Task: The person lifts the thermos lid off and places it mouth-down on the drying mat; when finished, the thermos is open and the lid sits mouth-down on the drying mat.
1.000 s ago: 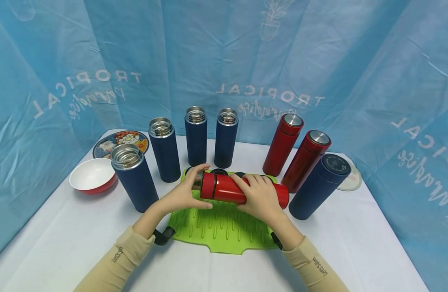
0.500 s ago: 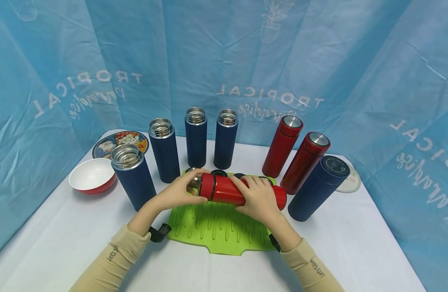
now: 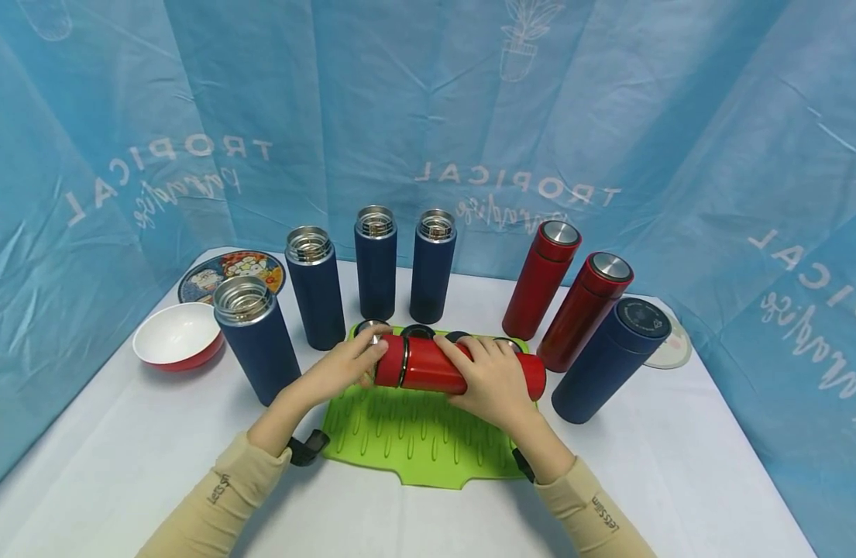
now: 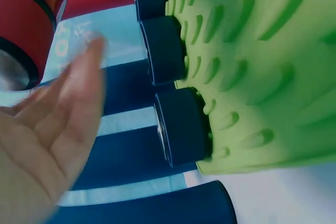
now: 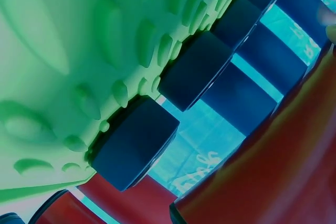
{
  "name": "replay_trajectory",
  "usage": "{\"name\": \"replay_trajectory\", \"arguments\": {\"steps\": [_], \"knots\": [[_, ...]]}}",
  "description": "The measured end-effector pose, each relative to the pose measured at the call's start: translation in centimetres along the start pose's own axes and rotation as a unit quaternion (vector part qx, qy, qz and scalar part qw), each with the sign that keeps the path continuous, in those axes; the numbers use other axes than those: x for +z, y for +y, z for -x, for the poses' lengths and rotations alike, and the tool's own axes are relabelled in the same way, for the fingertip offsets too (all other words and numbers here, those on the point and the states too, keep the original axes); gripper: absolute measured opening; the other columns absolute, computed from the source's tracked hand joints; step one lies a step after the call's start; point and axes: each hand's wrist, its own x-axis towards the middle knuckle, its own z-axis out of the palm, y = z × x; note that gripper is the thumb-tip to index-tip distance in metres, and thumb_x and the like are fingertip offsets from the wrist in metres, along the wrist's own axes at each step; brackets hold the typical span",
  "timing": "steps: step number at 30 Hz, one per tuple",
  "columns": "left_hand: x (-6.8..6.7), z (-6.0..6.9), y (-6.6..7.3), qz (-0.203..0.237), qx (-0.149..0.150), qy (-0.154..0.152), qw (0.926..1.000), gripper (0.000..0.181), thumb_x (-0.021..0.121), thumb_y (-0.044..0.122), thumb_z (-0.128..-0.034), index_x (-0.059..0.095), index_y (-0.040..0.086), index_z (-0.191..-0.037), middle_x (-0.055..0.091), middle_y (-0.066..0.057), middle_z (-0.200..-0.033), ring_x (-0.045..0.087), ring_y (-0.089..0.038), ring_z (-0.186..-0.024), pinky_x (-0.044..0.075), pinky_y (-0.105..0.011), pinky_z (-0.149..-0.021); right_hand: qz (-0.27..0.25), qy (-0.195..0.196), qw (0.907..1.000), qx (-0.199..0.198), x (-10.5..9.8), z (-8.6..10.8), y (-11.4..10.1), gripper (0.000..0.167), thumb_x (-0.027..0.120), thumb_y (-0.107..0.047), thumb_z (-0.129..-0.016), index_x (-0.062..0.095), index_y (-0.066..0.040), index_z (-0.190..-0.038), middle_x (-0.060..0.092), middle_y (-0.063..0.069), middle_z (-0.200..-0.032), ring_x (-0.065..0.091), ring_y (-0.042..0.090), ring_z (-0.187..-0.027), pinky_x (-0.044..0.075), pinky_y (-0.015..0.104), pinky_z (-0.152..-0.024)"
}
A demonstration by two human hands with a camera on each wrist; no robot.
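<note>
Red flask (image 3: 424,367) is held sideways over the green mat (image 3: 428,446), lid (image 3: 389,363) toward your left. Your right hand (image 3: 495,381) is wrapped round its body. Your left hand (image 3: 340,367) is at the lid end, blurred up close, fingers fairly straight; can't tell if they touch. Flask looks glossy: expect stiff, slick, hard to dent, moderate weight, more if filled (contents hidden). Best hold: full wrap mid-body; take the lid by its sides, not the smooth steel end.
</note>
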Motion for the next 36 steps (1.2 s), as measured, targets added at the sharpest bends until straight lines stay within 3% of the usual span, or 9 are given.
{"name": "replay_trajectory", "arguments": {"steps": [2, 4, 7, 12, 22, 29, 36], "knots": [[0.01, 0.15, -0.1, -0.001, 0.024, -0.004, 0.9997, 0.071, 0.061, 0.037, -0.0881, 0.024, 0.013, -0.144, 0.046, -0.018, -0.129, 0.054, -0.035, -0.106, 0.049, -0.044, -0.083, 0.0, -0.002, 1.0, 0.002, 0.03, 0.02, -0.01, 0.094, 0.086, -0.039, -0.053, 0.044, -0.025, -0.136, 0.061, 0.008, -0.108, 0.057, 0.027, -0.097, 0.046, 0.044, -0.083], [0.05, 0.26, -0.14, -0.007, 0.051, -0.006, 0.9987, 0.085, 0.074, 0.029, -0.0785, 0.021, 0.017, -0.144, 0.032, -0.016, -0.139, 0.046, -0.035, -0.117, 0.046, -0.046, -0.089, 0.0, -0.005, 1.0, 0.006, 0.06, 0.04, -0.02, 0.094, 0.086, -0.039, -0.054, 0.044, -0.025, -0.136, 0.061, 0.008, -0.108, 0.057, 0.027, -0.097, 0.046, 0.044, -0.083], [0.1, 0.29, -0.19, -0.022, 0.086, 0.001, 0.9961, 0.087, 0.081, 0.016, -0.07, 0.029, 0.017, -0.139, 0.032, -0.013, -0.137, 0.046, -0.034, -0.116, 0.044, -0.049, -0.092, 0.001, -0.011, 0.9999, 0.011, 0.14, 0.07, 0.02, 0.093, 0.086, -0.04, -0.054, 0.044, -0.025, -0.136, 0.061, 0.008, -0.109, 0.057, 0.027, -0.098, 0.046, 0.044, -0.083], [0.1, 0.15, -0.14, -0.03, 0.118, 0.004, 0.9926, 0.069, 0.077, 0.001, -0.0711, 0.042, 0.014, -0.13, 0.042, -0.009, -0.128, 0.05, -0.029, -0.111, 0.044, -0.045, -0.092, 0.0, -0.014, 0.9998, 0.012, 0.16, 0.1, 0.08, 0.094, 0.086, -0.04, -0.054, 0.043, -0.025, -0.136, 0.061, 0.008, -0.109, 0.058, 0.027, -0.097, 0.045, 0.044, -0.083], [0.0, -0.06, -0.45, -0.02, 0.078, -0.008, 0.9967, 0.068, 0.074, 0.022, -0.0785, 0.039, 0.01, -0.136, 0.051, -0.011, -0.119, 0.058, -0.026, -0.103, 0.047, -0.044, -0.089, -0.002, -0.003, 1.0, 0.003, 0.28, 0.18, 0.29, 0.08, 0.069, -0.064, -0.067, 0.046, -0.027, -0.135, 0.062, 0.006, -0.104, 0.059, 0.024, -0.091, 0.046, 0.04, -0.078], [-0.01, -0.26, -0.5, -0.019, 0.061, -0.009, 0.9979, 0.065, 0.07, 0.027, -0.0817, 0.039, 0.011, -0.136, 0.055, -0.009, -0.114, 0.059, -0.022, -0.096, 0.049, -0.038, -0.084, 0.003, 0.0, 1.0, -0.003, 0.19, 0.18, 0.43, 0.077, 0.063, -0.066, -0.071, 0.047, -0.027, -0.134, 0.062, 0.006, -0.102, 0.059, 0.024, -0.089, 0.046, 0.041, -0.077], [0.03, -0.16, -0.02, -0.043, -0.003, 0.0, 0.9991, 0.055, 0.058, 0.038, -0.0896, 0.042, 0.007, -0.132, 0.063, -0.006, -0.097, 0.06, -0.021, -0.085, 0.049, -0.034, -0.074, 0.008, 0.005, 0.9999, -0.009, 0.04, 0.15, 0.36, 0.077, 0.064, -0.066, -0.071, 0.046, -0.026, -0.135, 0.063, 0.007, -0.104, 0.059, 0.025, -0.09, 0.046, 0.041, -0.078]]}}
